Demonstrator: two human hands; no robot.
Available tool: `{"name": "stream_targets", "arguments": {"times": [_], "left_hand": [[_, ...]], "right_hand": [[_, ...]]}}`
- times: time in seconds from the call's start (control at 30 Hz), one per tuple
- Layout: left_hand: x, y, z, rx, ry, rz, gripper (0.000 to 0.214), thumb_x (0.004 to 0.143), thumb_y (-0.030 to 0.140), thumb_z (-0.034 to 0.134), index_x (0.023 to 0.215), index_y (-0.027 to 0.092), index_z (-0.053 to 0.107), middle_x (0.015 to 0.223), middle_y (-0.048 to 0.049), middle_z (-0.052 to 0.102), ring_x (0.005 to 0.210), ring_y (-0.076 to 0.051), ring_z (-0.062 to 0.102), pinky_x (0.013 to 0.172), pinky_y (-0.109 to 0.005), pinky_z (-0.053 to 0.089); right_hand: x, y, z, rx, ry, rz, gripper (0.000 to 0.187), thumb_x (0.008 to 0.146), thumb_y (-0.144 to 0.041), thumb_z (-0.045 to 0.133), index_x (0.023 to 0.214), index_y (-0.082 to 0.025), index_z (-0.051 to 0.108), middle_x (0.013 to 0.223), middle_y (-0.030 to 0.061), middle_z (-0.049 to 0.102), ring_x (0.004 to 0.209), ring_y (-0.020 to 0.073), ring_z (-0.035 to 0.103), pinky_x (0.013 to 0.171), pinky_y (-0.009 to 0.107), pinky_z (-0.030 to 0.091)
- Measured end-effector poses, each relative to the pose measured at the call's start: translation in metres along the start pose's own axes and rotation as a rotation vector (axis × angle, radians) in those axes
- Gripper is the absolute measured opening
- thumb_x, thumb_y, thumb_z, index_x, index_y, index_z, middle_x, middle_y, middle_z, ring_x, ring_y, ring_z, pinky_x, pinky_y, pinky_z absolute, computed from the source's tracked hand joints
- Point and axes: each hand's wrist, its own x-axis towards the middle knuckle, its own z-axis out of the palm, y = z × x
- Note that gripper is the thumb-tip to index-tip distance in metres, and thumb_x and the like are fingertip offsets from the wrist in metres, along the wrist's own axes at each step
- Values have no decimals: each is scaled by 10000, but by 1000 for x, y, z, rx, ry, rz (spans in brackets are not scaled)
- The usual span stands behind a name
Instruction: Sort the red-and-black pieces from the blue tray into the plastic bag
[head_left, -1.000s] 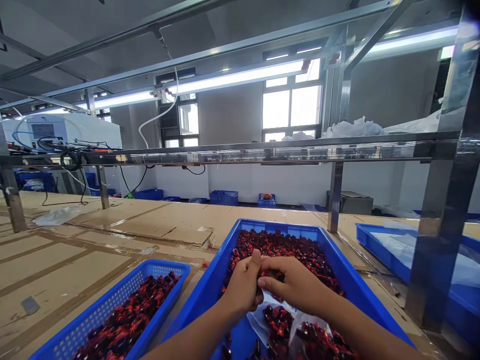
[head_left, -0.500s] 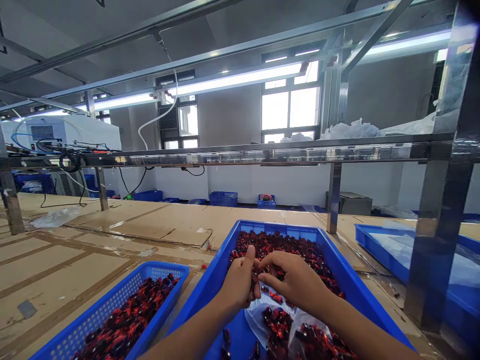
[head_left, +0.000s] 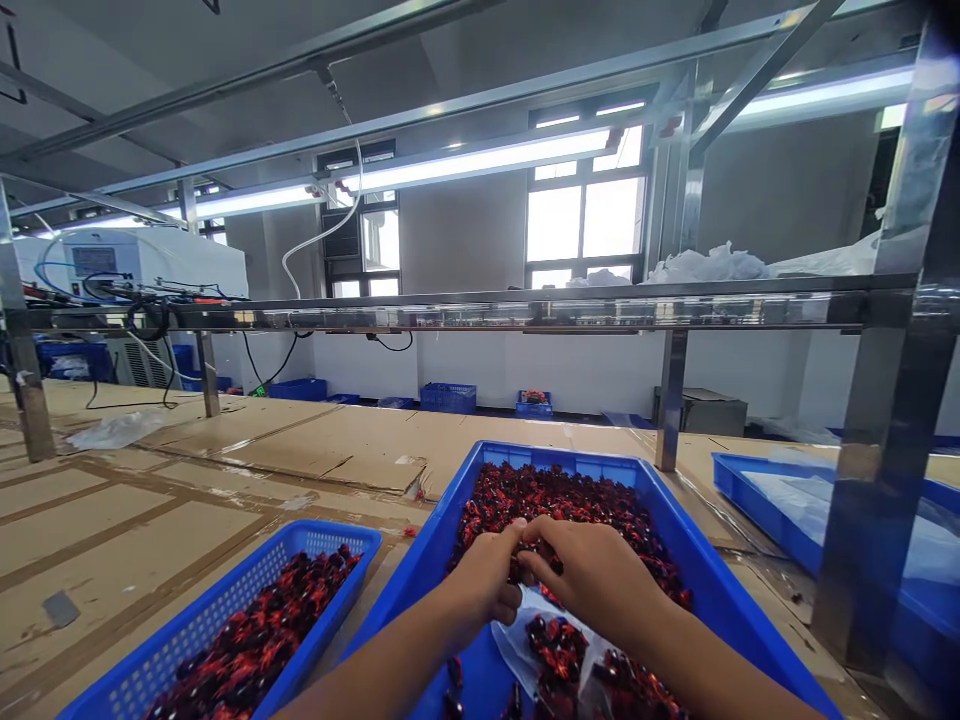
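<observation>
My left hand (head_left: pixel 491 578) and my right hand (head_left: pixel 581 560) meet over a large blue tray (head_left: pixel 701 540), their fingertips touching. Both have curled fingers; whatever small piece sits between them is mostly hidden, though dark red bits show there. Behind and beneath the hands, small shiny red-and-black pieces (head_left: pixel 555 488) fill the far part of the tray. Nearer to me, a white plastic sheet (head_left: pixel 511 650) lies in the tray with more of these red-and-black pieces (head_left: pixel 556 645) heaped on it. A few loose ones lie on the tray's bare floor at the near left.
To the left stands a perforated blue basket (head_left: pixel 360 545) heaped with similar pieces. Another blue tray (head_left: pixel 757 505) with white plastic is at the right, behind a metal post (head_left: pixel 862 500). A metal shelf rail (head_left: pixel 465 313) crosses ahead above the cardboard-covered table (head_left: pixel 322 450).
My left thumb, raised before, has come down against the right fingertips, and the left fingers have curled in more. Both hands stay over the tray; the camera view has shifted slightly.
</observation>
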Motion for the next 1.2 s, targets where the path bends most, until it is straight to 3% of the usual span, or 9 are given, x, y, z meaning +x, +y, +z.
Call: {"name": "stream_targets", "arguments": {"times": [0.13, 0.27, 0.4, 0.63, 0.8, 0.9, 1.03, 1.1, 1.2], "left_hand": [[4, -2, -2, -9, -14, 87, 575, 750, 745, 524, 639, 188, 435, 552, 49, 435, 355, -21, 209, 388, -195, 102], [5, -1, -1, -96, -39, 206, 597, 716, 772, 557, 642, 208, 377, 484, 85, 354, 346, -24, 187, 382, -192, 110], [4, -2, 1, -142, -110, 239, 590, 723, 763, 572, 668, 202, 396, 497, 85, 364, 355, -24, 205, 386, -184, 134], [7, -5, -2, -310, -34, -9, 372, 871, 507, 491, 712, 173, 456, 600, 44, 451, 376, -29, 278, 394, -177, 107], [5, -3, -6, -288, -23, -5, 147, 767, 270, 552, 706, 153, 487, 613, 42, 444, 384, -20, 270, 393, -177, 69], [3, -1, -5, -276, -54, 41, 137, 744, 262, 609, 811, 147, 576, 609, 55, 427, 389, -11, 250, 399, -169, 68], [1, 1, -5, -330, -60, 33, 276, 830, 341, 590, 1063, 195, 612, 620, 71, 412, 373, -6, 238, 394, -162, 78], [1, 3, -6, -355, -61, -12, 264, 887, 387, 544, 1055, 194, 609, 596, 78, 391, 361, -8, 222, 386, -162, 76], [1, 4, -9, -323, -65, -105, 313, 943, 445, 449, 862, 175, 585, 513, 93, 294, 345, -24, 198, 381, -162, 79]], "right_hand": [[2, -4, -3, 98, 36, 74, 121, 905, -312, 582, 971, -253, 664, 817, -5, 724, 748, 198, 671, 634, 272, 391], [4, -7, -9, 250, 105, 150, 143, 882, -374, 616, 970, -277, 673, 735, -34, 694, 653, 166, 628, 612, 261, 389], [3, -2, -8, 197, 151, 52, 155, 898, -351, 595, 1004, -264, 668, 794, -5, 698, 693, 179, 628, 634, 273, 401], [0, 3, -11, -120, 195, -150, 174, 938, -283, 526, 1071, -254, 635, 846, 18, 693, 695, 174, 649, 572, 261, 352], [-1, -2, -10, -182, 115, -198, 134, 924, -288, 552, 1005, -224, 637, 788, 18, 676, 691, 177, 648, 544, 257, 326], [-1, -3, -9, -151, 85, -231, 131, 919, -269, 550, 1017, -222, 624, 892, 33, 706, 760, 182, 666, 563, 250, 355], [0, -4, -12, -127, 37, -290, 153, 934, -279, 518, 1033, -224, 620, 943, 48, 727, 774, 183, 677, 578, 238, 393], [0, -3, -12, -132, 13, -328, 189, 944, -272, 500, 1085, -234, 620, 898, 46, 730, 742, 175, 672, 589, 235, 414], [-1, -4, -11, -140, 16, -396, 233, 954, -215, 468, 1127, -242, 622, 891, 50, 724, 743, 166, 667, 591, 228, 425]]}}
